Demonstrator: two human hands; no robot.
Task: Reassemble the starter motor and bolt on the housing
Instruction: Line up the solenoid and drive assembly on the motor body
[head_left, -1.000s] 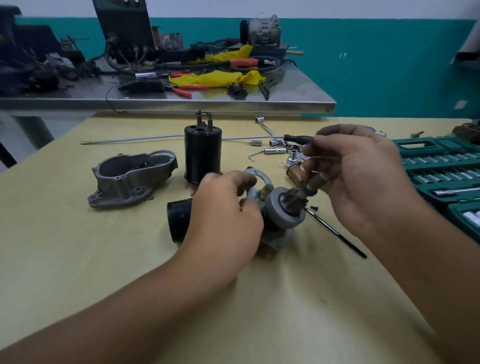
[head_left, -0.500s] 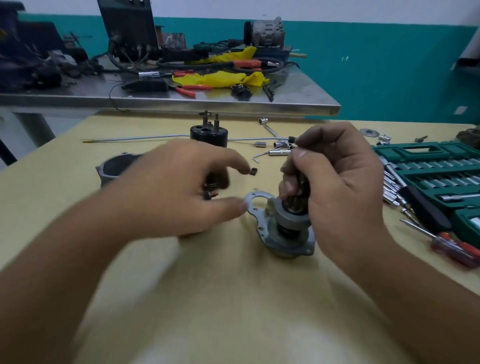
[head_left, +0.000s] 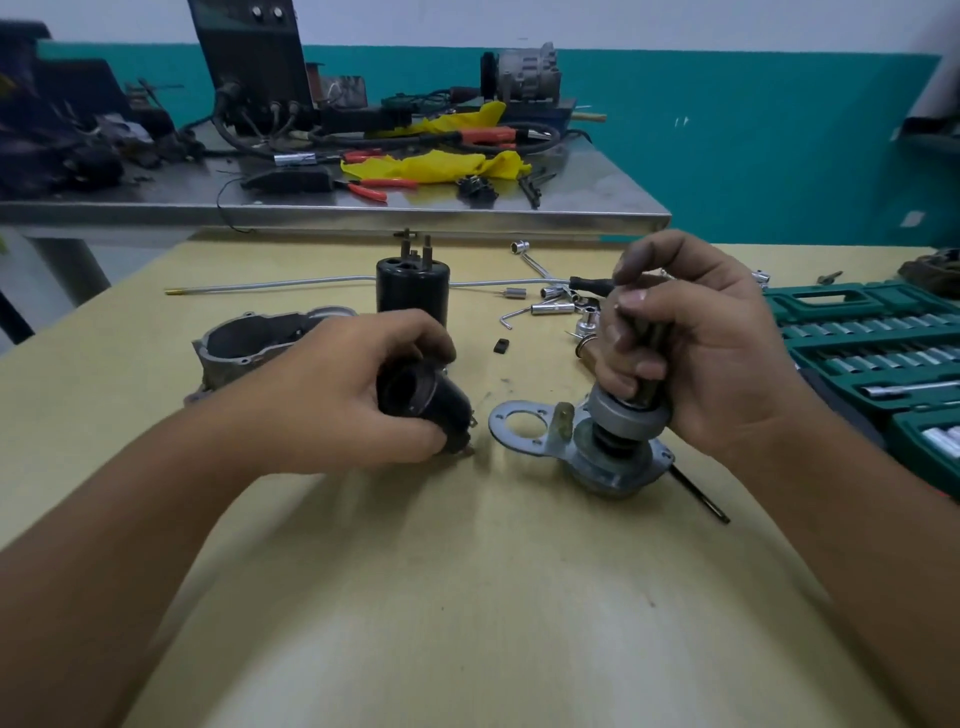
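On the yellow bench (head_left: 467, 597), the left hand (head_left: 332, 400) curls round a black cylindrical motor casing (head_left: 421, 400), tilted, its open end facing the viewer. Just beside it, the right hand (head_left: 696, 353) grips the upright armature shaft (head_left: 644, 332), which stands in a grey end plate (head_left: 530, 426) resting on the bench. Behind the left hand lies the grey cast housing (head_left: 244, 343), and a second black cylinder (head_left: 410, 286) stands upright. A green socket set (head_left: 872, 343) sits at right, with loose sockets (head_left: 556, 306) farther back.
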